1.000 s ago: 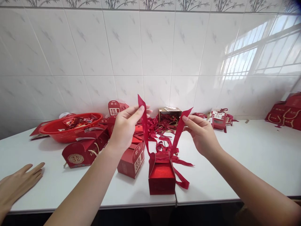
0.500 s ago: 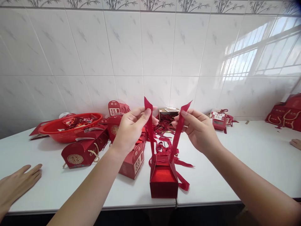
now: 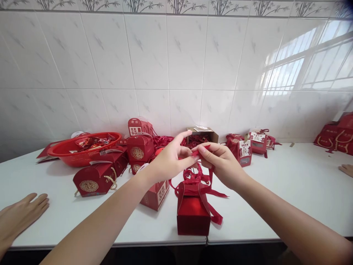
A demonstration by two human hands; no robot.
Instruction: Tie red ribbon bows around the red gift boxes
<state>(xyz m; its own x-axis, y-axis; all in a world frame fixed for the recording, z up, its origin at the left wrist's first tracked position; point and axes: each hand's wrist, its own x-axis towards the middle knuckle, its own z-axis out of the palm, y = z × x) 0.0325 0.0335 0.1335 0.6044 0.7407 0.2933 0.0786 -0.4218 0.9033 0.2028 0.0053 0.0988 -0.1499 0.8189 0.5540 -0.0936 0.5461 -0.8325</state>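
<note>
A small red gift box [image 3: 193,223] stands upright near the table's front edge. Strips of dark red ribbon [image 3: 211,177] rise from its top to my hands, which meet above it. My left hand [image 3: 172,158] pinches the ribbon between thumb and a finger, its index finger stretched out. Touching it, my right hand [image 3: 222,160] is closed on the ribbon too, with a pointed ribbon end by its thumb. Just where the two strips cross is hidden by my fingers. More loose ribbon [image 3: 216,217] lies beside and behind the box.
Left stand several red gift boxes [image 3: 92,182] and a red plastic basket [image 3: 79,158] of wrapped sweets. Behind are an open carton [image 3: 211,137] and tagged boxes [image 3: 245,152]. Other people's hands rest at the left [image 3: 26,215] and right [image 3: 346,169] edges. Red bags [image 3: 325,136] stand far right.
My hands have come together from apart, bringing the two upright ribbon strips together over the box. My left index finger has stretched out. The other people's hands have hardly moved.
</note>
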